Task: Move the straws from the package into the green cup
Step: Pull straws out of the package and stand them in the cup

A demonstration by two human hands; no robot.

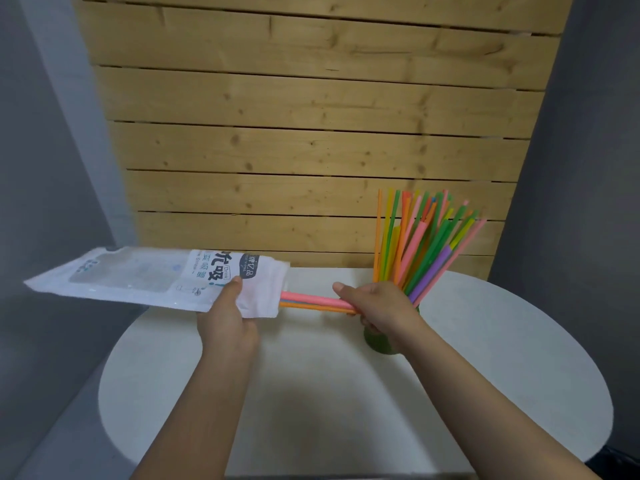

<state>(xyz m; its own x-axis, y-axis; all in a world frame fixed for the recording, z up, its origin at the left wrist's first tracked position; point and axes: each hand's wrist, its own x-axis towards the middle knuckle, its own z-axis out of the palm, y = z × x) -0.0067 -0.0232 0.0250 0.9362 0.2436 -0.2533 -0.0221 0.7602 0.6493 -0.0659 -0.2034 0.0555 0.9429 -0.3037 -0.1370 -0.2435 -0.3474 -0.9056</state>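
Note:
My left hand grips the white plastic straw package near its open end and holds it level above the table, mouth pointing right. A few straws, pink, orange and blue, stick out of that mouth. My right hand is closed around their free ends. Just behind and below my right hand stands the green cup, mostly hidden by the hand. Several coloured straws fan upward out of the cup.
The round white table carries the cup at its back right. A wooden slat wall rises close behind the table. Grey walls stand on both sides.

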